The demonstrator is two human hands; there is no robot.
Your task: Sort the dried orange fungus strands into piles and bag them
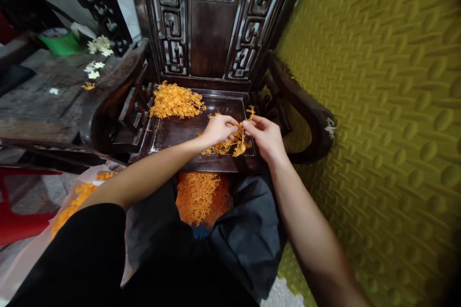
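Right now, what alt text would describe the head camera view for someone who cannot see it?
Two bare hands, left hand and right hand, pinch a clump of orange strands over a dark carved wooden chair seat. Another orange pile lies farther back; more fills a dark bag below.

Both hands work over the front edge of a dark carved wooden chair seat (180, 130), where bare wood between the heap of orange strands (176, 100) at the back left and the smaller orange clump (219, 147) under the left hand (218, 129) and right hand (264, 135) leaves open passage. The carved backrest (212, 19) closes the rear, curved armrests (306, 110) hem both sides, and a yellow quilted wall (378, 105) stands close on the right.
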